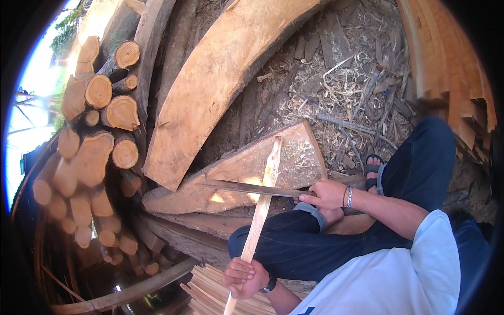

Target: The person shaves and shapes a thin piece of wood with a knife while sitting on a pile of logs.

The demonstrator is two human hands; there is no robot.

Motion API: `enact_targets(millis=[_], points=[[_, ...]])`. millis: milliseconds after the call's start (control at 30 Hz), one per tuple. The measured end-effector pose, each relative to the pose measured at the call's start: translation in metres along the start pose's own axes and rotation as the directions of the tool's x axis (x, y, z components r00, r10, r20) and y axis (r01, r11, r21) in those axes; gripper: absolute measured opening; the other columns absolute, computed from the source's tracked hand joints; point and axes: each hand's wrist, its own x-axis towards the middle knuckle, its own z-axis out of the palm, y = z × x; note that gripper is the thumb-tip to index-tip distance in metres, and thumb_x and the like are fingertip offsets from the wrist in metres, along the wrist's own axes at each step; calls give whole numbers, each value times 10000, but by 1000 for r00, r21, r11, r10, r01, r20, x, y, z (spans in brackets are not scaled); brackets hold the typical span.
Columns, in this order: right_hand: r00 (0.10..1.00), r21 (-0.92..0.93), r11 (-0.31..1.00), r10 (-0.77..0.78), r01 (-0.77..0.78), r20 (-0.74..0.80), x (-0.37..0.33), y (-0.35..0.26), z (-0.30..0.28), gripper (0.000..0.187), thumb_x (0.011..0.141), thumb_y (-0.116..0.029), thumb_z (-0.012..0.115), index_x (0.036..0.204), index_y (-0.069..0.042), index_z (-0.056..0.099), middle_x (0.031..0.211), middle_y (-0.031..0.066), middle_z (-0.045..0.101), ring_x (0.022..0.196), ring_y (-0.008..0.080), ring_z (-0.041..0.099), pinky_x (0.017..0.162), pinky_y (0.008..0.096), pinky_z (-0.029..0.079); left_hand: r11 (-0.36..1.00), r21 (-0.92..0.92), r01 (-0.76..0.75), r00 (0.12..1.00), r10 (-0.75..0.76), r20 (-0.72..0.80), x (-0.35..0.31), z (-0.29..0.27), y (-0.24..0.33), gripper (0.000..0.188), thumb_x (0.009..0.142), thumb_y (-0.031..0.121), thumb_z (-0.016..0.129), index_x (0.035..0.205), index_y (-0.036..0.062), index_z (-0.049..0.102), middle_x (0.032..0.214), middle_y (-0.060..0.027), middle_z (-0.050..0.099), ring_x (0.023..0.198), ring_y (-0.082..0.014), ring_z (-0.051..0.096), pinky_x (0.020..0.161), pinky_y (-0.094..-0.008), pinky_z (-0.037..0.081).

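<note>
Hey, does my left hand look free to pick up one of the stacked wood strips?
Probably not without letting go first: your left hand is closed around the long pale strip. Otherwise the stacked strips look close by, with nothing apparent blocking the way.

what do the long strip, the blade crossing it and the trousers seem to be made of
Long strip: bare, apparently unvarnished wood, pale with darker patches near its far end. Blade: likely metal, dull brownish-grey, long and thin, though no bright shine confirms it. Trousers: cloth, probably denim, matte dark blue with paler turned-up cuffs.
</note>
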Motion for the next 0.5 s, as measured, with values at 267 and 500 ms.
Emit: enact_targets(millis=[267,500], points=[[996,34,997,67,-70,60,2,-3,-3,695,894,-618,447,708,-3,711,654,254,629,661,408,644,690,476,524,1000,11,14,998,-14,-65,-1,-2,0,352,862,252,455,568,150,291,418,4,296,340,-97,287,406,-220,262],[991,82,988,131,-134,40,4,12,-5,723,892,-625,447,660,11,699,629,255,619,648,421,637,682,465,527,1000,4,18,999,-18,-35,0,1,-2,349,842,255,463,563,130,296,420,-8,312,349,-113,308,408,-224,270]])
